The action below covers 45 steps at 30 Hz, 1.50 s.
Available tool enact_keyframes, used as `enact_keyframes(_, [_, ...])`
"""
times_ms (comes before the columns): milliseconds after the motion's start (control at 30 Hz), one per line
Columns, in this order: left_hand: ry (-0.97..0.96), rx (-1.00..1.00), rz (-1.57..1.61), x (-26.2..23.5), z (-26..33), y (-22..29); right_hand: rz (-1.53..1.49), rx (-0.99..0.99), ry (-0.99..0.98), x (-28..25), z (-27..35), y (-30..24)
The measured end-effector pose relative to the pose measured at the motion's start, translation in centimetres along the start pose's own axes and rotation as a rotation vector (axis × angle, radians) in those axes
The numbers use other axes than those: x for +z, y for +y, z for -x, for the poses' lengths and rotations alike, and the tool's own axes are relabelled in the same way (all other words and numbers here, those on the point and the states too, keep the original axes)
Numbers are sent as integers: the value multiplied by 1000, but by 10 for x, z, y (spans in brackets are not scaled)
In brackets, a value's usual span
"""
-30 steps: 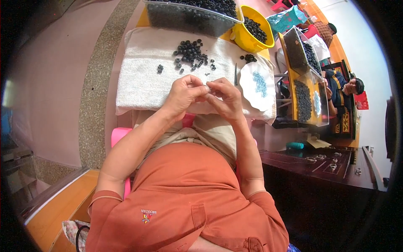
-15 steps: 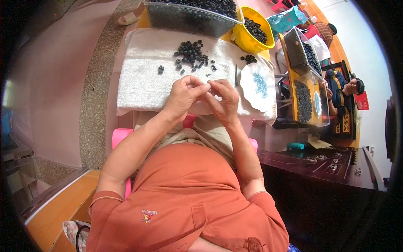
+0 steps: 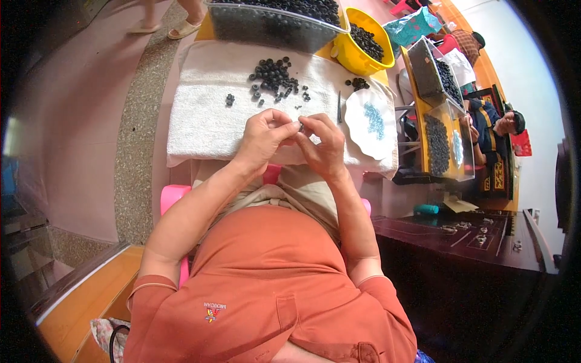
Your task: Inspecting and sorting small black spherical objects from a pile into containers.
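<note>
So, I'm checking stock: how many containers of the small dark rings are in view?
4: a clear bin at the table's far edge, a yellow bucket beside it, and two clear bins at the right. More may be hidden.

Beyond the white towel [image 3: 200, 115]: yellow bucket [image 3: 357, 57] of dark pieces, clear bin [image 3: 266, 27], white plate [image 3: 363, 124] with blue bits, pink stool [image 3: 172, 196] below
</note>
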<state>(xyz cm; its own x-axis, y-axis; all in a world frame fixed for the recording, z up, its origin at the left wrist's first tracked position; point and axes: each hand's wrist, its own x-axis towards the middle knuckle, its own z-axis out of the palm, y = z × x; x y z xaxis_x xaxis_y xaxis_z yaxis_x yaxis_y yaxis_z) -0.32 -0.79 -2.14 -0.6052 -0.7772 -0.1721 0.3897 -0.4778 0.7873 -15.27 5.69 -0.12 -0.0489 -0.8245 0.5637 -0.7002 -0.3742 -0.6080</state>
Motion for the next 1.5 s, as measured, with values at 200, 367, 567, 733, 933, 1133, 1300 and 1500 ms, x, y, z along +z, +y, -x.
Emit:
enact_keyframes(200, [-6,0,-50,1,1,-1,24,-15,-11,-1,1,1])
enact_keyframes(367, [-3,-3,-40,1,-1,0,35,-21,14,1,1,2])
enact_keyframes(567, [-20,-22,-103,-1,-2,2,13,14,53,2,2,2])
enact_keyframes(733, [-19,-29,-41,0,-1,-2,39,-13,36,-2,4,3])
enact_keyframes(933, [-42,-28,-64,1,0,-1,38,26,-30,-8,1,-1])
enact_keyframes(1133, [-2,-49,-31,4,1,4,20,266,-33,-39,-13,23])
enact_keyframes(1300, [15,-53,-29,4,3,2,377,174,29,-95,-73,60])
enact_keyframes(1500, [20,-59,-18,1,2,1,582,97,298,-127,-155,111])
